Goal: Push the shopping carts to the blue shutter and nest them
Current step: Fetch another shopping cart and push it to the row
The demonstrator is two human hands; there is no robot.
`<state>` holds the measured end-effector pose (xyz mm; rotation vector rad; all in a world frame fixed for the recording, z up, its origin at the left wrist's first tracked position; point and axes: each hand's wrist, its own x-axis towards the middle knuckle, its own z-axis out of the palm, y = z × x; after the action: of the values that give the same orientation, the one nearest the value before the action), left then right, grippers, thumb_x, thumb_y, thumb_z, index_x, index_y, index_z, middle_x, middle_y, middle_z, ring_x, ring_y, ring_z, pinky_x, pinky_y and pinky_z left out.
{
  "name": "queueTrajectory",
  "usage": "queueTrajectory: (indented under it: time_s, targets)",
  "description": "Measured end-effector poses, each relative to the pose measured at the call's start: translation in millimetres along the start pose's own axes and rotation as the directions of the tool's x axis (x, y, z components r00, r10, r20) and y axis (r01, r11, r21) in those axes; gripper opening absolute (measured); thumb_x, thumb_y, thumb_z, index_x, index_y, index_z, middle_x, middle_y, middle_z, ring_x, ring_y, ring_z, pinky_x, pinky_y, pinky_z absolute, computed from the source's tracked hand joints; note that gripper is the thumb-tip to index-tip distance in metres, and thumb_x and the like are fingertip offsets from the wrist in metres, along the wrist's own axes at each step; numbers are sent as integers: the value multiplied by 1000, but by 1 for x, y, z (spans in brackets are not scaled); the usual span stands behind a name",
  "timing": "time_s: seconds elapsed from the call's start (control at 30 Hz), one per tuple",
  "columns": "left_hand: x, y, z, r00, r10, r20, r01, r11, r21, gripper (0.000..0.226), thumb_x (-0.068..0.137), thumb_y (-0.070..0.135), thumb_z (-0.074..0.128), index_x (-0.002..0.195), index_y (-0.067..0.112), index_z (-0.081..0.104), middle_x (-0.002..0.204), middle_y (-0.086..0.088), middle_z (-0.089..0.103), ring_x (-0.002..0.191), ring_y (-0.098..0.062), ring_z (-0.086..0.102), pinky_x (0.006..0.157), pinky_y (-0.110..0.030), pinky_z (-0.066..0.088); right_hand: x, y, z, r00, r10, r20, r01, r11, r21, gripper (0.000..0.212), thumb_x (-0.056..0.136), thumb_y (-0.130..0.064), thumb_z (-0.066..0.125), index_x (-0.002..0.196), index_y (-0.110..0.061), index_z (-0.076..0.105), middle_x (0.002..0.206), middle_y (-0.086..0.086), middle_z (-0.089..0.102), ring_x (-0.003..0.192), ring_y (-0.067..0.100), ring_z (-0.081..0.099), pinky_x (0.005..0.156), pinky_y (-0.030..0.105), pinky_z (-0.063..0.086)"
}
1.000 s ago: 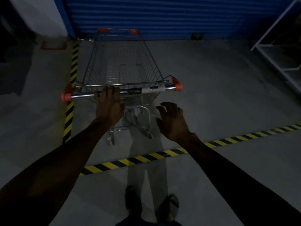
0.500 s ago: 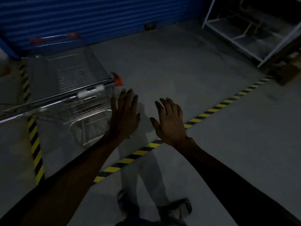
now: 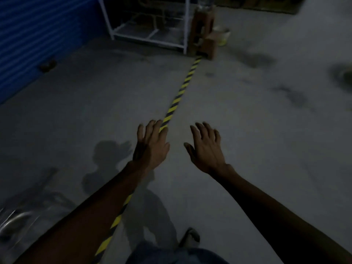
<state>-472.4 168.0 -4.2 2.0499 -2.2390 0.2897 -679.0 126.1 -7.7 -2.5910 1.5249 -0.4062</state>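
Well behind the left grip (image 3: pixel 152 143) – blurred cart (image 3: pixel 21 220) (lower-left).

Concrete floor (image 3: pixel 247 115): grey, with dark stains toward the far right.
Striped tape (image 3: pixel 178 94): yellow and black, stuck to the floor, running from the near edge up to the brown boxes.
White rack (image 3: pixel 148 38): metal frame shelving at the far end of the tape, just left of it; contents too dark to tell.
Brown boxes (image 3: pixel 204 35): stacked at the tape's far end, touching the rack's right post.
Pale bucket (image 3: pixel 222 38): just right of the boxes.
Small dark object (image 3: pixel 48 64): on the floor, well left of the tape; blurred.
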Motion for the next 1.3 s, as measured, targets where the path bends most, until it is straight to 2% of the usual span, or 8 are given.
queueTrajectory:
  time_s: [0.23,0.57,0.73,1.0,1.07,1.2,1.27,1.3]
  targets:
    - [153,138,17,940,341,-21,-342,938,-51,56,91,43,50,137,10,48,150,-13,37,138,-35,32,110,-58,22,-18,167,-37,923,381,-60,-384,921,-56,63,98,-51,36,147,-10,32,152,14,34,143,36,21,113,55,20]
    - [362,294,58,755,655,-38,-651,740,-171,56,89,40,57,135,8,50,147,-15,40,136,-36,34,111,-61,21,16,351,-72,678,726,-110,-733,680,-29,67,98,-54,30,148,-9,30,152,13,35,142,34,23,113,53,21]
    - [459,384,54,628,772,-101,-776,609,-166,56,89,39,58,135,8,50,145,-15,42,135,-35,35,111,-60,21,30,437,-107,512,835,-204,-853,522,-6,69,96,-55,26,146,-7,34,147,14,40,138,35,30,110,52,25]
    - [529,536,54,389,913,-127,-915,366,-171,57,92,41,53,139,10,45,147,-14,41,138,-34,32,113,-59,19,-9,528,-131,246,931,-270,-961,271,60,71,95,-56,23,142,-6,39,143,15,45,135,36,35,108,52,29]
    - [547,611,53,299,940,-164,-947,271,-170,57,91,40,55,139,9,46,147,-14,41,137,-35,33,113,-59,19,-36,577,-144,139,951,-277,-982,169,88,71,94,-56,23,142,-6,40,142,15,46,134,37,36,108,52,29]
    - [565,690,46,257,947,-194,-962,231,-149,57,91,42,54,138,10,46,146,-13,42,137,-34,33,112,-59,20,-62,644,-161,105,942,-320,-987,137,80,66,95,-53,29,137,-5,44,135,17,49,127,38,41,103,51,32]
    - [576,762,38,205,964,-168,-973,183,-139,57,91,42,53,138,11,45,146,-13,42,137,-33,32,112,-59,19,-87,698,-185,41,943,-331,-989,86,124,64,95,-51,33,137,-5,44,135,16,50,127,37,41,103,51,32]
    - [577,763,37,209,963,-169,-974,189,-127,58,92,43,52,139,11,44,147,-12,42,138,-33,31,113,-58,18,-85,701,-186,61,933,-354,-988,106,109,65,94,-52,32,137,-5,44,135,15,50,127,37,41,103,50,32]
